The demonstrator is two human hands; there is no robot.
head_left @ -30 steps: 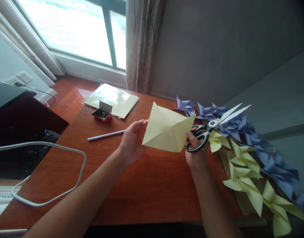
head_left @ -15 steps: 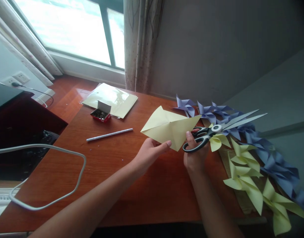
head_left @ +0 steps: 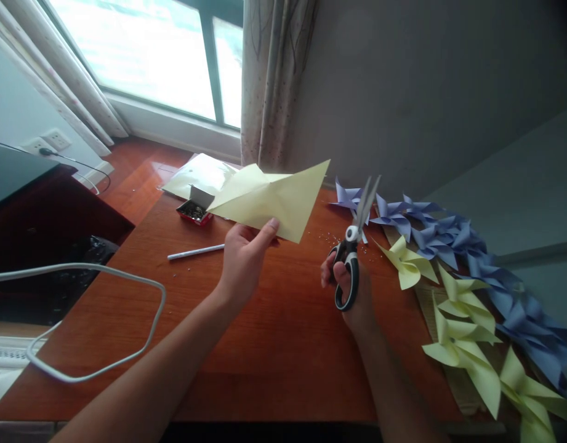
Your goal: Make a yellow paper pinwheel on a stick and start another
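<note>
Left hand, fingers pinched on creased yellow paper, raised above the surface. Right hand, fingers closed through scissors handles (blades slightly parted, pointing up), beside yellow pinwheels.

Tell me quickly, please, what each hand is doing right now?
Left hand: closed on the creased yellow paper, lifted above the desk.
Right hand: closed on the scissors, blades slightly apart, pointing up.

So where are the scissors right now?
In the head view, the scissors are in the right hand, right of centre above the wooden table, blades slightly open and pointing up, beside the nearest yellow pinwheel.
</note>
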